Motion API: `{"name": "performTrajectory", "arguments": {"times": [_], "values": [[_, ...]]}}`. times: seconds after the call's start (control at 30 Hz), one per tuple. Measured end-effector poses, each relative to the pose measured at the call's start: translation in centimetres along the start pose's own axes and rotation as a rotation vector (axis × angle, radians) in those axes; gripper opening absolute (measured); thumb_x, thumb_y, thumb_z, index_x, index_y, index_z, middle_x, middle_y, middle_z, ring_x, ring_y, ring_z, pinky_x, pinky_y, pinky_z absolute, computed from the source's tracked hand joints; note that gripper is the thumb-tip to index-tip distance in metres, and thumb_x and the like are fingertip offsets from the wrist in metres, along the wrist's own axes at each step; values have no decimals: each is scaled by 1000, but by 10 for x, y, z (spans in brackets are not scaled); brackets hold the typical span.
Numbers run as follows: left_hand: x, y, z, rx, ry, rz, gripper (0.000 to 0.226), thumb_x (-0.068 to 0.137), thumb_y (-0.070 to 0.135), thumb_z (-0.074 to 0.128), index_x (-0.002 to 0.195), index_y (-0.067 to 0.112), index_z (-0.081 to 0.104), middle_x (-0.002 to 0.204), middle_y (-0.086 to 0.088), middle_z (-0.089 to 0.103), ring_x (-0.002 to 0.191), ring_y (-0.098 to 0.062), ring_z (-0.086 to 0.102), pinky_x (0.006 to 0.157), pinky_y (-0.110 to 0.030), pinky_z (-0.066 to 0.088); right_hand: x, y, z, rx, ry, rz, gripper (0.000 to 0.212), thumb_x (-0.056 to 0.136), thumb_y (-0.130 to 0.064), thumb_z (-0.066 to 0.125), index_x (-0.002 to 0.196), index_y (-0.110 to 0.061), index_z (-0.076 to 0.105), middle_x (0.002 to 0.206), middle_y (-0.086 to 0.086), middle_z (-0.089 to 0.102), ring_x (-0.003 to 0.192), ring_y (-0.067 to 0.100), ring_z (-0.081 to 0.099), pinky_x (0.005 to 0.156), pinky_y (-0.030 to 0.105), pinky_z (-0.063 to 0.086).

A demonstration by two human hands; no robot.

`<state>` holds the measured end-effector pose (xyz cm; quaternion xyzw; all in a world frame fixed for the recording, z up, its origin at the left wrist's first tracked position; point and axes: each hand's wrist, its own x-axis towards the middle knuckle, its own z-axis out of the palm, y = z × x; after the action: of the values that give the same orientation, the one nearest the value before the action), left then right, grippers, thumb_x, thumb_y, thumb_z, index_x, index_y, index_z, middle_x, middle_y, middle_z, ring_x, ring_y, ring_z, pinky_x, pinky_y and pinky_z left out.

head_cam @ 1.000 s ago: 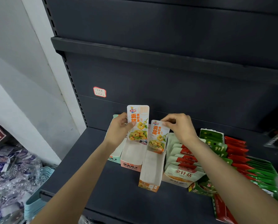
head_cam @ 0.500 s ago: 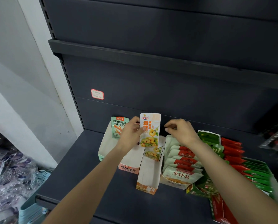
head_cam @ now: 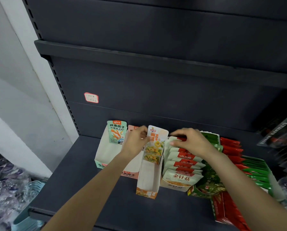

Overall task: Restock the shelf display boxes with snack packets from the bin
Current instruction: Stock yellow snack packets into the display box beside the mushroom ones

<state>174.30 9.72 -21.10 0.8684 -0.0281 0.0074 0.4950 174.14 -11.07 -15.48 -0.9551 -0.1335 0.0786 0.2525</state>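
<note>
Lower frame: dark shelf (head_cam: 89, 189). On it, centre, narrow orange display box (head_cam: 147, 179), nearly empty, white inside.

At its far end: orange snack packet (head_cam: 154, 145), upright, another packet just behind. Judged light, thin, slick film, easily creased; best pinched at the flat top seal or side edges.

Left hand (head_cam: 136, 140): fingers curled, pinching the packet's upper left edge.

Right hand (head_cam: 189, 140): fingers bent over the neighbouring white-and-red packets (head_cam: 182, 165); grip cannot be told.

Left of centre: teal display box (head_cam: 104, 154), one packet standing.

Lower left corner: blue bin (head_cam: 27, 220).
</note>
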Motion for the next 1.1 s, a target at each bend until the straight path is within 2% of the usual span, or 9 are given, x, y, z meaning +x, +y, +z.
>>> {"name": "performTrajectory", "arguments": {"times": [0.1, 0.2, 0.3, 0.4, 0.47, 0.53, 0.77, 0.97, 1.1], "values": [[0, -6, 0, 113, -3, 17, 20, 89, 11, 61, 108, 14, 57, 93, 3, 61, 86, -12, 58, 71, -18, 48, -2, 4, 2, -38, 37, 23, 33, 84, -28, 69, 117, -30, 65, 117, -8, 64, 104, 9, 58, 91, 33, 50], [3, -6, 1, 206, -29, 75, 26, 92, 13, 57, 115, 23, 52, 94, 5, 59, 88, -14, 60, 78, -28, 53, -3, 6, 6, -32, 79, 29, 32, 83, -26, 70, 115, -30, 66, 115, -8, 65, 104, 10, 59, 92, 34, 49], [4, -5, 3, 373, -18, 118, 15, 94, 18, 53, 107, 25, 54, 103, 3, 63, 90, -16, 60, 77, -29, 53, -2, 5, 7, -30, 84, 40, 31, 84, -26, 69, 115, -31, 66, 115, -8, 65, 104, 10, 59, 92, 35, 50], [6, -5, 2, 502, 32, 146, 10, 92, 17, 55, 97, 20, 63, 102, -1, 64, 88, -19, 61, 74, -29, 50, -2, 3, 6, -26, 82, 45, 29, 85, -26, 68, 113, -31, 66, 114, -8, 66, 103, 10, 60, 91, 35, 50], [7, -4, 2, 512, 72, 125, 12, 91, 14, 54, 93, 17, 66, 99, -3, 66, 88, -23, 62, 74, -34, 50, -2, 1, 5, -25, 87, 49, 27, 85, -26, 68, 111, -31, 67, 113, -8, 67, 101, 10, 61, 91, 35, 51], [8, -4, 3, 537, 84, 117, 12, 92, 14, 55, 99, 16, 65, 100, -5, 66, 89, -24, 61, 76, -35, 51, -2, 0, 6, -30, 88, 56, 27, 86, -25, 68, 112, -31, 67, 113, -7, 67, 101, 11, 61, 91, 36, 51], [10, -5, 10, 631, 102, 230, 18, 90, 21, 58, 108, 22, 55, 110, -2, 56, 98, -21, 55, 82, -35, 50, -2, 0, 8, -52, 91, 65, 28, 86, -26, 67, 114, -30, 66, 114, -7, 66, 102, 11, 60, 90, 36, 52], [6, -6, 9, 665, 108, 263, 28, 92, 24, 56, 119, 24, 49, 121, -2, 52, 109, -20, 51, 90, -32, 47, -8, -4, 7, -59, 107, 42, 40, 84, -26, 70, 123, -26, 61, 122, -3, 62, 111, 12, 56, 97, 33, 48], [-2, 1, 3, 669, 125, 298, 27, 94, 25, 52, 121, 22, 51, 120, -2, 53, 110, -20, 50, 88, -32, 43, -15, -13, 8, -67, 157, -7, 41, 86, -31, 66, 126, -27, 58, 124, -4, 57, 120, 13, 48, 100, 32, 42]]}}
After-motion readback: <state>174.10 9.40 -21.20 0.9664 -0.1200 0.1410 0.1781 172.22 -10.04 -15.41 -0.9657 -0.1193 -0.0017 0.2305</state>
